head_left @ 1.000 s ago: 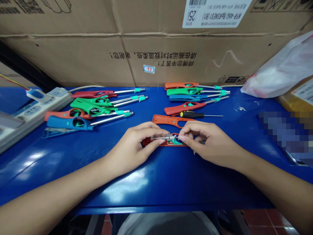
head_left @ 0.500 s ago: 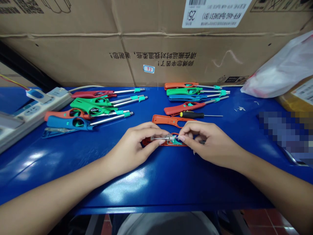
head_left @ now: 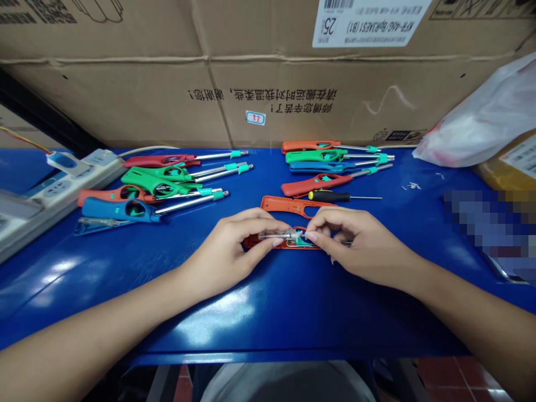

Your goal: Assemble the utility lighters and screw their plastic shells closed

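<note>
My left hand (head_left: 243, 240) is closed on a clear lighter fuel tank (head_left: 274, 235), pinched between thumb and fingers and lying lengthwise. At the tank's right end, my right hand (head_left: 347, 237) pinches something too small to make out. Beneath both hands lies an opened orange lighter half (head_left: 282, 247) with a teal trigger piece (head_left: 302, 242) in it. Just behind them rests the other orange shell half (head_left: 288, 206). A yellow and black screwdriver (head_left: 335, 196) lies beyond that, its shaft pointing right.
Several long-nosed lighters stand in two groups, blue (head_left: 121, 209) at left and red (head_left: 314, 186) at back. A power strip (head_left: 58, 187) runs along the left. Small screws (head_left: 414, 186) and a white plastic bag (head_left: 481, 120) are at right. A cardboard box (head_left: 159, 111) walls the back.
</note>
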The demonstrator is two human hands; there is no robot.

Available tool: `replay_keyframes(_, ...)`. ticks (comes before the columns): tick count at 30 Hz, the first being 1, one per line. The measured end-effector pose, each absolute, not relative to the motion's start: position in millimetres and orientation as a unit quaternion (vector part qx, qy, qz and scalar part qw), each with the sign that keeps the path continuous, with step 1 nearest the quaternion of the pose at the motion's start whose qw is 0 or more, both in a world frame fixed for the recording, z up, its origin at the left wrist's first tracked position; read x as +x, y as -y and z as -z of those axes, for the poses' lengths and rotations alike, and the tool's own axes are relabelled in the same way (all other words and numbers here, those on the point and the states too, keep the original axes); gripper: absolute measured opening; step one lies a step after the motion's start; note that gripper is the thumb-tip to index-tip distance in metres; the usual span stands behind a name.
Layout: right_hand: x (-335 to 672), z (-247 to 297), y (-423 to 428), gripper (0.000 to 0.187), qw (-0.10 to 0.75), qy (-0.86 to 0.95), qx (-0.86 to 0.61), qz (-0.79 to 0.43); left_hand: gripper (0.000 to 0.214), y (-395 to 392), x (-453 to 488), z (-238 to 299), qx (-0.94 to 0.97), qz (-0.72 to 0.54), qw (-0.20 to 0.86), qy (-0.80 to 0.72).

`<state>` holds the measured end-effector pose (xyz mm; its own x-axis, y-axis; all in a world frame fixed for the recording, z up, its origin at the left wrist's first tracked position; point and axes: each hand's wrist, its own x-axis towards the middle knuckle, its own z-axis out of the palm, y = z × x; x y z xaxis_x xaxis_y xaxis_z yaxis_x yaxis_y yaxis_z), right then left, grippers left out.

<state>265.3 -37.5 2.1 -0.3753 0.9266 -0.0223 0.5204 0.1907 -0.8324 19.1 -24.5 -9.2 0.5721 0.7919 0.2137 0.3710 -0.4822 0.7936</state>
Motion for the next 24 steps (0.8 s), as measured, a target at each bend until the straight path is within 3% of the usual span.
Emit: replay_keyframes(24, 263.5, 2.9, 36.8, 0.019, 0.261, 0.713, -0.511, -0.404, 0.022, 28.2, 22.9, 16.9, 0.771, -0.319, 0.394, -0.385)
